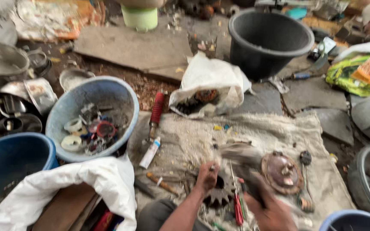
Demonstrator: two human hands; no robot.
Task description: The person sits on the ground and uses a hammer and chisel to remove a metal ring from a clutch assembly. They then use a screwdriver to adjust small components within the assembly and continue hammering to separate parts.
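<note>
- The left hand (206, 176) is closed on the rim of a dark, greasy toothed metal sprocket (219, 194), its fingers curled over the upper left edge of the gear.
- The sprocket lies flat on a dirty beige sackcloth (279, 132) spread over the floor, between the two hands.
- The right hand (270, 209) is blurred; it seems wrapped around a dark, smeared object that reaches up and to the left from it, but whether the grip is tight cannot be told.
- Just left of the right hand, beside the sprocket, lies a red-handled screwdriver (237, 205) with a thin metal shaft.
- Above and right of the right hand rests a rusty round metal hub plate (281, 172).
- Left of the left hand lie a small wooden-handled tool (161, 183) and a white tube with a blue cap (150, 152).
- Farther up from the left hand lies a tool with a ribbed red grip (156, 109), and beside it a white plastic bag holding dark gear parts (208, 85).
- Well to the left stands a pale blue plastic basin filled with tape rolls and small parts (91, 117).
- Far above the right hand stands a black plastic tub (268, 40).
</note>
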